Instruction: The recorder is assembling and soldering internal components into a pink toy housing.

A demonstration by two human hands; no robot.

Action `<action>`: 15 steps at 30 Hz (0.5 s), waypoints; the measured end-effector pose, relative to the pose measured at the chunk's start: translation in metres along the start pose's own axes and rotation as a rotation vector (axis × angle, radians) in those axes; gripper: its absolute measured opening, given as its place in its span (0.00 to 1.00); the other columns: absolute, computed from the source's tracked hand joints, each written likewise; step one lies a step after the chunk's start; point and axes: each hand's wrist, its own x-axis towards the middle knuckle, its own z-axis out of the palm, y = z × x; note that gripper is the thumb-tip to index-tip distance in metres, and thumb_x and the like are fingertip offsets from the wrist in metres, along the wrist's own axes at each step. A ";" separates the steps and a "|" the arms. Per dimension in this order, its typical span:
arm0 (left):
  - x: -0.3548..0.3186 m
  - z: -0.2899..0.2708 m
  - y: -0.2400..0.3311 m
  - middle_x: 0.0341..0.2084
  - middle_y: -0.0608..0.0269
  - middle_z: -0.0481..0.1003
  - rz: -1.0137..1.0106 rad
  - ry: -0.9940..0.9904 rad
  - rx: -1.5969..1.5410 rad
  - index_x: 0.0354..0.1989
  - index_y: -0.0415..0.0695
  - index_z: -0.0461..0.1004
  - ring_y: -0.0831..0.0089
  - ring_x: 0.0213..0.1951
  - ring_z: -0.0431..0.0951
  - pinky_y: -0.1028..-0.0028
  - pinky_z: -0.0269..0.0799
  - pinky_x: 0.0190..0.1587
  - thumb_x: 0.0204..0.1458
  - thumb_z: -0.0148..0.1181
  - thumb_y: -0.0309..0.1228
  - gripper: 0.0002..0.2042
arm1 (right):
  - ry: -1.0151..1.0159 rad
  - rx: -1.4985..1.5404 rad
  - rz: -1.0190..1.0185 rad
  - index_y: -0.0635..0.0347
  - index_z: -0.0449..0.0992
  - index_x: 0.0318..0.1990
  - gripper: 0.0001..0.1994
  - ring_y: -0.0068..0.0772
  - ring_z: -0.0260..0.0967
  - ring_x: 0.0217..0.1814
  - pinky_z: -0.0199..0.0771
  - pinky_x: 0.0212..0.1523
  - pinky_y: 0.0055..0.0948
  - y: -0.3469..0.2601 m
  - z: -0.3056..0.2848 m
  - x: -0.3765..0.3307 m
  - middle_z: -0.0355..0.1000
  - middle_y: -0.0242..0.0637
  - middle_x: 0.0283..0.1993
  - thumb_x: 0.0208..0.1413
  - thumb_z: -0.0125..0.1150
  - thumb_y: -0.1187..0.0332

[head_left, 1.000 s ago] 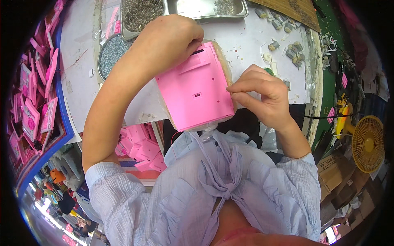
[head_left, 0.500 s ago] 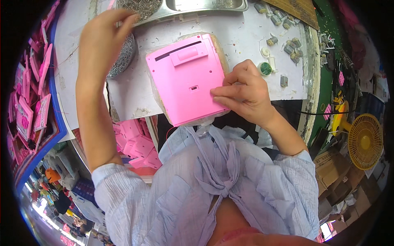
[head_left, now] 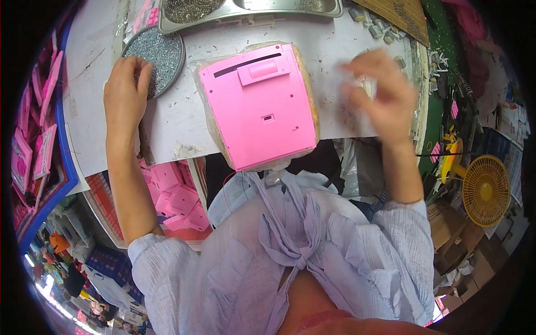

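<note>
Right grip (head_left: 385, 92) now off pink casing (head_left: 259, 109)

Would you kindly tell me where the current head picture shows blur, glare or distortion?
In the head view, the right hand is blurred, the left hand and pink case sharper; the metal tray glints; toward the rim, the blue edge bends.

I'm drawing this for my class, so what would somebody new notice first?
Probably the bright pink plastic case, lying in the middle on a plastic-wrapped pad. Next might come the yellow fan at the far right, and the round dish of small silvery pieces at the upper left, with the left hand at its edge.
</note>
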 end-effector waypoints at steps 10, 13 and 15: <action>-0.040 -0.015 0.015 0.24 0.56 0.68 -0.028 0.036 -0.262 0.30 0.35 0.71 0.63 0.26 0.67 0.68 0.65 0.33 0.62 0.62 0.32 0.13 | -0.337 0.009 -0.128 0.54 0.86 0.39 0.12 0.38 0.71 0.42 0.72 0.44 0.35 -0.010 0.017 0.001 0.76 0.32 0.37 0.44 0.76 0.73; -0.058 -0.013 0.022 0.23 0.58 0.67 0.013 0.040 -0.334 0.29 0.35 0.70 0.65 0.25 0.66 0.69 0.64 0.32 0.60 0.63 0.29 0.12 | -0.382 0.029 -0.132 0.53 0.86 0.38 0.12 0.37 0.69 0.43 0.71 0.44 0.34 -0.011 0.027 -0.002 0.74 0.30 0.36 0.43 0.77 0.72; -0.065 -0.011 0.026 0.24 0.58 0.67 0.040 0.033 -0.352 0.28 0.36 0.70 0.66 0.26 0.66 0.69 0.64 0.32 0.59 0.64 0.28 0.12 | -0.407 0.047 -0.182 0.53 0.87 0.37 0.12 0.36 0.68 0.43 0.70 0.44 0.33 -0.014 0.033 -0.002 0.73 0.30 0.36 0.42 0.77 0.71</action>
